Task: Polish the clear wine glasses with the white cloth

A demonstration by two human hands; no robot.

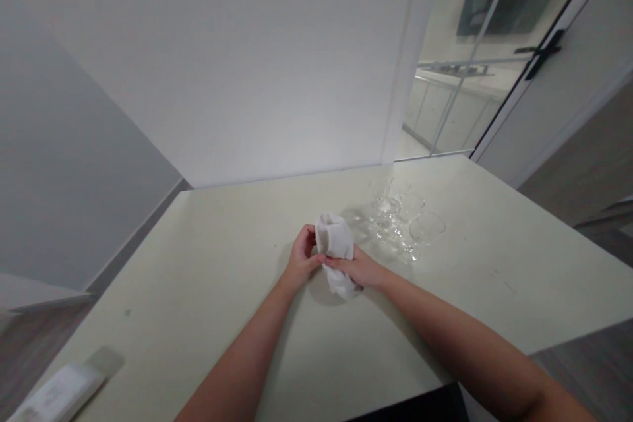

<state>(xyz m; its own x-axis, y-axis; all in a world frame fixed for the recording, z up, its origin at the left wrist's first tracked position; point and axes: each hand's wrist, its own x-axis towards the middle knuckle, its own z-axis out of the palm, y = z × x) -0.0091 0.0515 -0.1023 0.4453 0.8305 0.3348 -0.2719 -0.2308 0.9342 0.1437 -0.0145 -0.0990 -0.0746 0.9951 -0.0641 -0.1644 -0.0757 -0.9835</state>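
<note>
Pale table [208,264], butted against a white wall, with a glass door at far right of the wall. On the table's far right portion: cluster of clear glasses [403,224] (exact count hard to tell, outlines faint), standing just beside the hands. At the near left corner: flat white packet [57,392], well apart from everything else. Near the table's middle: white cloth [336,254], bunched, held up just above the surface between both hands. Left hand [301,260] — fingers curled closed around the cloth's left side. Right hand [359,270] — closed on the cloth's lower right part, thumb on top. Whether anything is wrapped inside the cloth: cannot tell.
</note>
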